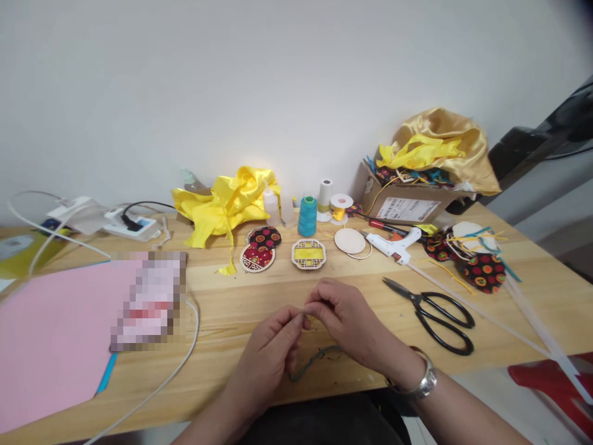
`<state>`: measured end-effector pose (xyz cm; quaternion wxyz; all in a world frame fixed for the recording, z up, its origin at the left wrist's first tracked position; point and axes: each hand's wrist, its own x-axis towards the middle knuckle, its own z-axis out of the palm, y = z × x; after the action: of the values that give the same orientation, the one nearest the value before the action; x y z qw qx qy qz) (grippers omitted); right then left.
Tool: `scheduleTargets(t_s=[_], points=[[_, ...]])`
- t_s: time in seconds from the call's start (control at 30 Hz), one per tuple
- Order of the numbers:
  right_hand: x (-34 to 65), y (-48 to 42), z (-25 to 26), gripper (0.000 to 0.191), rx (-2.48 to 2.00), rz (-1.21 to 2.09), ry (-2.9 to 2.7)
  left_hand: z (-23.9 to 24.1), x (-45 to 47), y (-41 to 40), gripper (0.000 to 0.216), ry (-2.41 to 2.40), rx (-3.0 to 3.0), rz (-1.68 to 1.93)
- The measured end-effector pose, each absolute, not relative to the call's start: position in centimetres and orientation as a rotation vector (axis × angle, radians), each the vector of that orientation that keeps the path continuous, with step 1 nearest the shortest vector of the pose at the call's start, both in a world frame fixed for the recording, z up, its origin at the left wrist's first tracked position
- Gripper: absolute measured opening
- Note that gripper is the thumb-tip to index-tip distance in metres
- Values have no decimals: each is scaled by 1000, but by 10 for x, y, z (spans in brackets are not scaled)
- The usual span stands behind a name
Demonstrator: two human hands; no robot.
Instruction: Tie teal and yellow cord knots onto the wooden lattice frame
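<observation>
My left hand (277,347) and my right hand (337,314) meet fingertip to fingertip above the table's front part, both closed in a pinch. A thin teal thread (308,366) hangs in a loop below them, running from under my left fingers toward my right hand. Its part between the fingertips is hidden. Ahead of the hands lies a wooden lattice plaque (309,254) with a yellow middle. Behind that stands a teal thread spool (307,216). Black-handled scissors (433,312) lie to the right of my right hand, blades pointing left.
Right of centre lie wooden ovals (350,241) and a white glue gun (396,246). A cardboard box (403,201) with fabric stands behind. Yellow satin (227,207) and patterned round pieces (259,250) are left of centre. Pink sheets (60,340) and a white cable (178,364) lie left.
</observation>
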<state>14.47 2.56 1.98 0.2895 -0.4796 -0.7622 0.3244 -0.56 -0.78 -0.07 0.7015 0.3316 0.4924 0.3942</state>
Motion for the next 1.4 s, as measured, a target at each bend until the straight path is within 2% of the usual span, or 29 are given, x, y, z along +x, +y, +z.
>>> scheduleTargets(t_s=[0.2,0.33,0.7,0.8,0.97,1.13,1.27,1.4], points=[[151,43,16,13,-1429,522,-2170,0,-9,-5,22,1134,618,1043],[156,49,8,7,-1260,320,-2552,1,-12,-4,20,1076,507,1115],[152,59,-8,6,-982,333,-2736,-3,-14,-2,19,1017,429,1135],[152,62,-2,8,-976,465,-2629,-4,-15,-2,20,1020,417,1135],[164,85,28,14,-971,995,-2061,-6,-16,-4,21,1016,420,1124],[169,122,58,21,-843,1344,-1604,-7,-14,-4,22,996,451,1111],[163,148,90,21,-786,1366,-1412,-7,-13,-5,25,1037,457,1089],[156,168,133,23,-765,1212,-1395,-8,-13,-7,27,1048,471,1082]])
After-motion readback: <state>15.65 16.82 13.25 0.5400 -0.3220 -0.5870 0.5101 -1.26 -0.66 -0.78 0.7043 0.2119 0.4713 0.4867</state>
